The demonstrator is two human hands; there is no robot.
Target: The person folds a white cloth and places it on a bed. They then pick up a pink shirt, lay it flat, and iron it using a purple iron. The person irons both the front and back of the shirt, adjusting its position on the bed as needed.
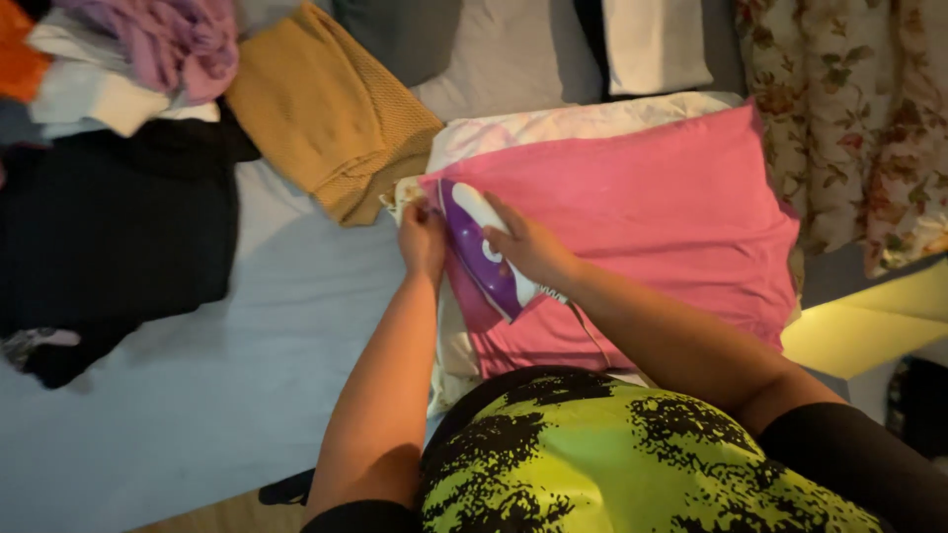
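Head view: right hand point(528, 247) is closed around the handle of a purple-and-white iron point(481, 252), resting on the near-left edge of a pink cloth point(671, 217). Left hand point(423, 237) pinches that cloth's left corner. Farther left lies a folded mustard garment point(331, 114).

A: Iron point(481, 252) under the right hand's fingers point(513, 237): glossy purple-white plastic.
B: Noted. Pink cloth point(671, 207) at the left fingertips point(420, 212): smooth, matt. Mustard knit point(331, 109) beyond: coarse.

Purple-white iron point(481, 259) on pink cloth point(652, 217)
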